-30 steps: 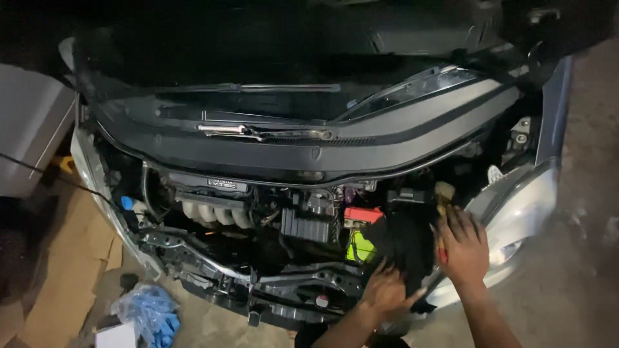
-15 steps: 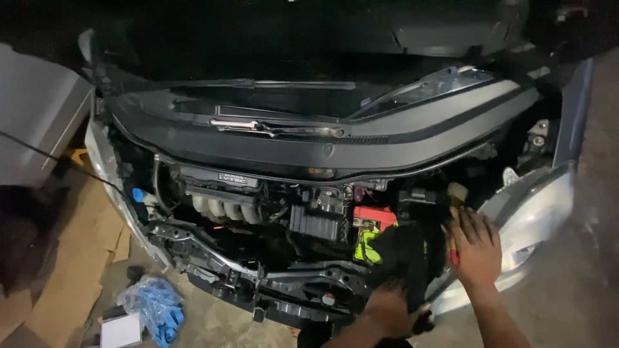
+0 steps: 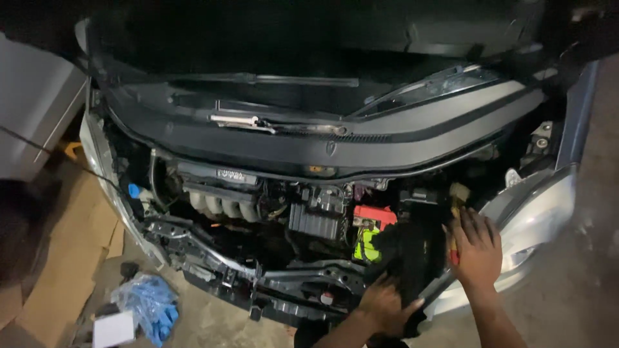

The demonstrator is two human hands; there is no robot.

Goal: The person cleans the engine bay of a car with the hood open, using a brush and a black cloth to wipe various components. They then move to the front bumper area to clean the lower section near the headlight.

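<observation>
I look down into the open engine bay of a car whose front bumper is off. My left hand (image 3: 382, 304) grips the lower edge of a large black plastic part (image 3: 406, 254) at the bay's right front. My right hand (image 3: 476, 248) lies flat with spread fingers on the part's right side, next to a small red piece (image 3: 454, 256). Just left of the black part sit a battery with a red terminal cover (image 3: 374, 216) and a yellow-green label (image 3: 366, 246).
The silver intake manifold (image 3: 219, 205) sits at the left of the bay. The silver fender (image 3: 538, 212) curves at right. Flattened cardboard (image 3: 68, 251), a blue plastic bag (image 3: 149, 306) and a small white box (image 3: 113, 328) lie on the concrete floor at lower left.
The view has shifted, so the car sits lower and further right in frame. Both hands stay on the black part, the left one a little lower.
</observation>
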